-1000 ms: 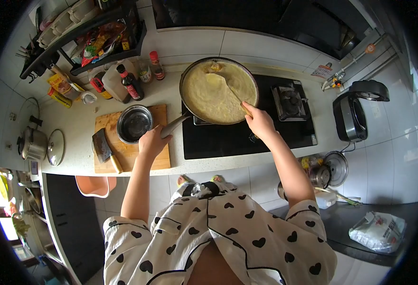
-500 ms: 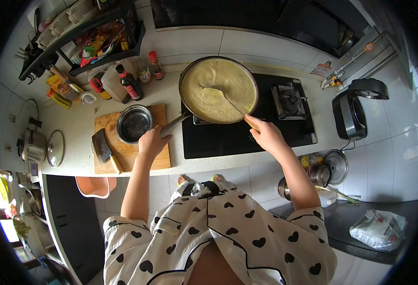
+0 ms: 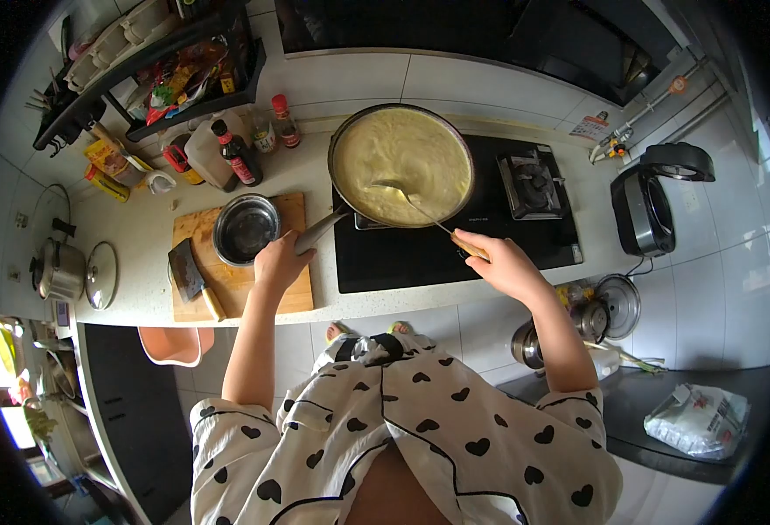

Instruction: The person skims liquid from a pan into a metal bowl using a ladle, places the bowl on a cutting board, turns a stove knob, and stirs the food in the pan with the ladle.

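A large round pan (image 3: 337, 179) full of pale yellow, thick liquid stands over the left side of the black cooktop (image 3: 376, 262). My left hand (image 3: 280, 260) is wrapped round the pan handle (image 3: 322, 229), above the cutting board. In my right hand (image 3: 500, 262), at the right front of the pan, is the wooden handle of a metal ladle (image 3: 422, 210). The ladle's bowl lies partly in the liquid, near the pan's front half. Left of my left hand, a dark metal bowl (image 3: 247, 229) and a cleaver (image 3: 187, 269) rest on the wooden cutting board (image 3: 290, 293).
Sauce bottles (image 3: 238, 157) stand at the back left under a black rack (image 3: 175, 122). A lidded pot (image 3: 59, 269) and a glass lid (image 3: 101, 276) are at the far left. The right burner (image 3: 535, 185) and a black appliance (image 3: 643, 214) lie to the right.
The ladle's bowl has moved toward the front of the pan. My right hand has shifted slightly right and toward me with the handle. My left hand stays on the pan handle.
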`<state>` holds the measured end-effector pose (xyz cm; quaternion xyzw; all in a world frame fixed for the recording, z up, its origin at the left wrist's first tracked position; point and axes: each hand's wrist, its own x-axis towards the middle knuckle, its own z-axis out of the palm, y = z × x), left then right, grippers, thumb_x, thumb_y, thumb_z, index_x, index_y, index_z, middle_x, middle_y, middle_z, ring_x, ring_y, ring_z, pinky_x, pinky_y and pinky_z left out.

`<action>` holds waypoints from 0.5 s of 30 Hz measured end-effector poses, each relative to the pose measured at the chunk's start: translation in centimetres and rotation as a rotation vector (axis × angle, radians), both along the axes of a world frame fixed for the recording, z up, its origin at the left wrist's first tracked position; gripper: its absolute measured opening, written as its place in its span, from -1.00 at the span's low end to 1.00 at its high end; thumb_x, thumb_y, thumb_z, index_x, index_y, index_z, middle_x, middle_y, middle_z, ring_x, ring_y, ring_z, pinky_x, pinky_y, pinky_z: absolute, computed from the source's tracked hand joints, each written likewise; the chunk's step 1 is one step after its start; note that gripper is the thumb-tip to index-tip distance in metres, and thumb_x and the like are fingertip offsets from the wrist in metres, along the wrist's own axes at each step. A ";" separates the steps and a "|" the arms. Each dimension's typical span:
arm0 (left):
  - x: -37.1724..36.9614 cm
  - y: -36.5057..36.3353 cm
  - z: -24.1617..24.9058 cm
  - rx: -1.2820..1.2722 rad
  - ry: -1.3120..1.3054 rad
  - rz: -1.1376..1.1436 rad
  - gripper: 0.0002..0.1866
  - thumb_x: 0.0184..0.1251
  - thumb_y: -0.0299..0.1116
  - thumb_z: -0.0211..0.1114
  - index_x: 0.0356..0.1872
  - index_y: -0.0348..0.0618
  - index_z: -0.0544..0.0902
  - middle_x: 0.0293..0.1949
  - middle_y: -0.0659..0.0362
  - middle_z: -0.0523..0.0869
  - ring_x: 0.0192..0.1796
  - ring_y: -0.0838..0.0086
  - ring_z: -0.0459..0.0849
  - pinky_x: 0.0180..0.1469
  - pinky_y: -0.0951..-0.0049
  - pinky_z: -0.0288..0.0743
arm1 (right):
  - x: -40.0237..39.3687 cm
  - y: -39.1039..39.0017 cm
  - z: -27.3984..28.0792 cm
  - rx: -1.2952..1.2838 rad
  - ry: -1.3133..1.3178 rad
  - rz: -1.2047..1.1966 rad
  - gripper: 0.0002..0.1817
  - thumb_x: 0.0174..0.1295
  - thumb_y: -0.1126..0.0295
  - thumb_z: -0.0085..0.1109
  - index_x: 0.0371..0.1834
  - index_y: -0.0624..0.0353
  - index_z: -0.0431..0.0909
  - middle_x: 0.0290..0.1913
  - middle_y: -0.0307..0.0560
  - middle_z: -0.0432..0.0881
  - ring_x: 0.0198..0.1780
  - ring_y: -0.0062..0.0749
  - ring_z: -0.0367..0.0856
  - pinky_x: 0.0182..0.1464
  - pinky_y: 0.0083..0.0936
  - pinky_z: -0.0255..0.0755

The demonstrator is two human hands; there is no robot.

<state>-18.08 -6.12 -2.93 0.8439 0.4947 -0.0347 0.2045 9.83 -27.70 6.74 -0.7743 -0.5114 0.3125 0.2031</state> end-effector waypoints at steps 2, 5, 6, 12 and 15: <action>0.0 0.0 0.0 0.004 -0.008 0.001 -0.54 0.13 0.02 0.26 -0.03 -0.04 0.57 -0.23 0.05 0.72 -0.14 0.15 0.68 -0.13 0.20 0.53 | -0.1 0.1 0.0 0.015 0.021 -0.004 -0.50 0.19 0.48 0.11 0.25 0.10 0.39 0.12 0.01 0.54 0.07 -0.10 0.57 0.08 -0.38 0.44; -0.1 0.0 -0.3 0.012 -0.025 -0.005 -0.54 0.13 0.02 0.27 -0.04 -0.04 0.58 -0.25 0.05 0.72 -0.14 0.15 0.68 -0.13 0.20 0.53 | -0.1 0.5 -1.5 0.103 0.027 0.010 -0.50 0.19 0.47 0.11 0.26 0.09 0.38 0.11 0.01 0.55 0.06 -0.10 0.57 0.07 -0.36 0.44; -0.1 0.0 -0.3 0.015 -0.030 -0.008 -0.55 0.13 0.02 0.27 -0.05 -0.05 0.58 -0.25 0.05 0.72 -0.15 0.15 0.68 -0.13 0.20 0.53 | 0.0 0.8 -2.6 0.149 0.013 0.025 -0.50 0.19 0.47 0.11 0.26 0.07 0.38 0.09 0.03 0.56 0.04 -0.08 0.58 0.04 -0.34 0.45; -0.3 0.1 -0.8 0.043 -0.054 -0.014 -0.55 0.12 0.02 0.27 -0.08 -0.05 0.58 -0.28 0.05 0.71 -0.17 0.14 0.68 -0.15 0.19 0.53 | -0.2 2.9 -5.9 0.166 -0.140 -0.005 -0.52 0.21 0.38 0.08 0.25 -0.10 0.40 -0.17 0.15 0.63 -0.18 0.05 0.63 -0.15 -0.19 0.49; -0.3 0.1 -0.7 0.038 -0.045 -0.013 -0.55 0.12 0.02 0.27 -0.08 -0.06 0.58 -0.29 0.04 0.71 -0.18 0.13 0.68 -0.16 0.19 0.53 | -0.3 4.1 -6.5 0.148 -0.204 -0.031 -0.54 0.22 0.36 0.07 0.24 -0.11 0.41 -0.21 0.15 0.64 -0.19 0.05 0.63 -0.17 -0.16 0.49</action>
